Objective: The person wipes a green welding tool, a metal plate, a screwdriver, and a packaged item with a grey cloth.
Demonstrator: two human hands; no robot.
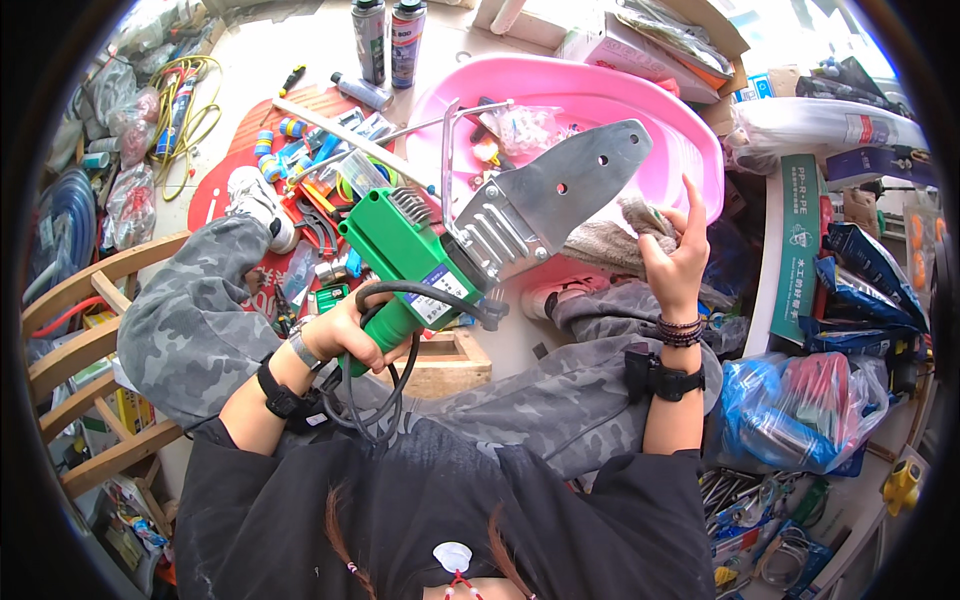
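My left hand (349,330) grips the handle of a green plastic pipe welding machine (405,262), with its black power cord (409,375) looped about the hand and handle. The machine's flat metal heating plate (577,180), with several holes, points up and to the right over a pink plastic tub (697,135). A bent metal stand (448,165) is attached beside the plate. My right hand (675,251) holds a grey-brown cloth (615,244) between thumb and fingers, index finger raised, to the right of the plate and near the tub's lower edge.
Screwdrivers, tape rolls (270,166), cutters (316,225) and fittings lie on a red mat (217,187). Spray cans (369,45) stand behind. A wooden box (450,360) lies between my legs. At left is a wooden rack (112,330); at right, a green box (796,247) and bagged goods (802,412).
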